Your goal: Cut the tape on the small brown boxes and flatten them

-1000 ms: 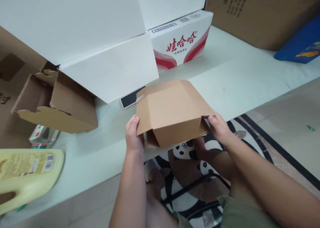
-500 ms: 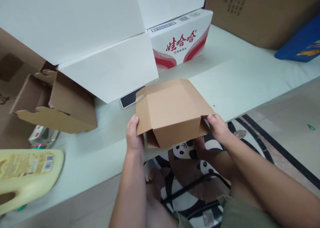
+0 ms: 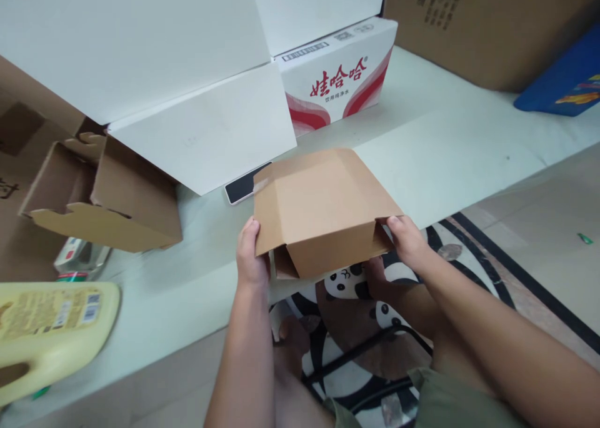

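Observation:
A brown cardboard box (image 3: 328, 197) sits between my two hands at the table's front edge, its broad top facing up. My left hand (image 3: 250, 253) grips its near left corner, the thumb on the side flap and the fingers hidden beneath. At the near right corner my right hand (image 3: 405, 237) is closed on the box, thumb on top. Gaps show at both near corners, where the flaps stand apart from the front wall. Just behind the box's left side lies a flat device with a dark face (image 3: 246, 183), partly covered by it.
White cartons (image 3: 206, 125) stand behind, one printed in red (image 3: 342, 78). An open cardboard box (image 3: 117, 190) and a pale yellow jug (image 3: 56, 334) are at the left. A large brown carton (image 3: 478, 34) and a blue container (image 3: 562, 78) stand at the right on the table (image 3: 435, 134).
Almost nothing differs. Both hands keep the same hold on the cardboard box, and the view has shifted very slightly.

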